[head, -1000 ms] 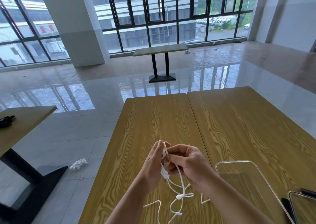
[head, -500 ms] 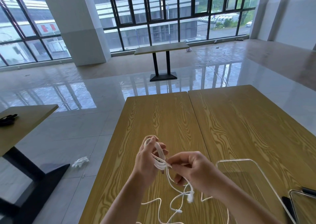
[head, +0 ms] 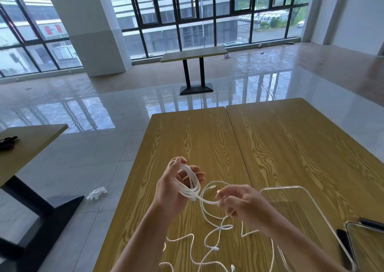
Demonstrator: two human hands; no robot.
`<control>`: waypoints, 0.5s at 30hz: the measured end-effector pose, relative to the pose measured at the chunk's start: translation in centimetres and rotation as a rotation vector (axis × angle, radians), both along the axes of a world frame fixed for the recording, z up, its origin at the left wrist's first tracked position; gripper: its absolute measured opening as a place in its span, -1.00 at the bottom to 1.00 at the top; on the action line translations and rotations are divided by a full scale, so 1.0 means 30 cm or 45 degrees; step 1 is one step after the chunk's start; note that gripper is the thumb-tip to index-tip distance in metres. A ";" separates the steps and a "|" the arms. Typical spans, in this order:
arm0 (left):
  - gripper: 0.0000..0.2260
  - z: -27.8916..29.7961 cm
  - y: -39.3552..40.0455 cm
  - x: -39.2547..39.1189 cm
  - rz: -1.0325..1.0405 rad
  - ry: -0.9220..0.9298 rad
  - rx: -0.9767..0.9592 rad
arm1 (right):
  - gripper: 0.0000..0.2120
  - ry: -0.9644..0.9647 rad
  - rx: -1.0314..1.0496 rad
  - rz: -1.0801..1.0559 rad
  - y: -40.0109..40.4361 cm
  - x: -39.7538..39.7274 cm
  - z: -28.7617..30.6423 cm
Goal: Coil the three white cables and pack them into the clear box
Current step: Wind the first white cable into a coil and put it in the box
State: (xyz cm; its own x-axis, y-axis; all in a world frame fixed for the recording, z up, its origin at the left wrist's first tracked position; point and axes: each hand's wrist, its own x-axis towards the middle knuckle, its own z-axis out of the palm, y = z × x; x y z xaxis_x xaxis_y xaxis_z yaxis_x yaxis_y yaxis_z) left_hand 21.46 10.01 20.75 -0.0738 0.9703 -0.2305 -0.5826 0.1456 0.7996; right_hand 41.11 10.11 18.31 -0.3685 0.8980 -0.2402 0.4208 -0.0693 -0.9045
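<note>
Left hand (head: 176, 188) grips the coiled white cable (head: 190, 185), loops wound around its fingers above the counter (head: 199, 138). Right hand (head: 241, 201) pinches the free strand; feed it with even tension, matching loop size. Loose cable count on the counter: unclear. One clear box (head: 299, 190), right, empty.

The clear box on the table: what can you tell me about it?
The clear box looks like transparent plastic, rectangular with rounded corners and thin walls. It sits open-topped on the wooden table, beside the right hand, apart from it. No coiled cable shows inside; its near end runs out of frame.
</note>
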 end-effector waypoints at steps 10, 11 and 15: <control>-0.83 -0.018 -0.007 0.049 -0.114 0.213 0.078 | -0.85 0.327 -0.162 -0.358 0.007 -0.083 0.011; -0.82 -0.021 -0.007 0.048 -0.122 0.233 0.084 | -0.86 0.312 -0.164 -0.349 0.008 -0.084 0.012; -0.81 -0.028 -0.007 0.042 -0.166 0.323 0.092 | -0.93 0.244 -0.151 -0.278 0.021 -0.080 0.004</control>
State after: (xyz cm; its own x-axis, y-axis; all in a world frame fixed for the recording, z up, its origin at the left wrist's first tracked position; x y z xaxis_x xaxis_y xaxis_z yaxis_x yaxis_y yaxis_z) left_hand 22.71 9.79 19.92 0.0064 0.9886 -0.1507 -0.3424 0.1437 0.9285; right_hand 38.72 10.74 18.43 -0.2190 0.9307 -0.2928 0.2066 -0.2491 -0.9462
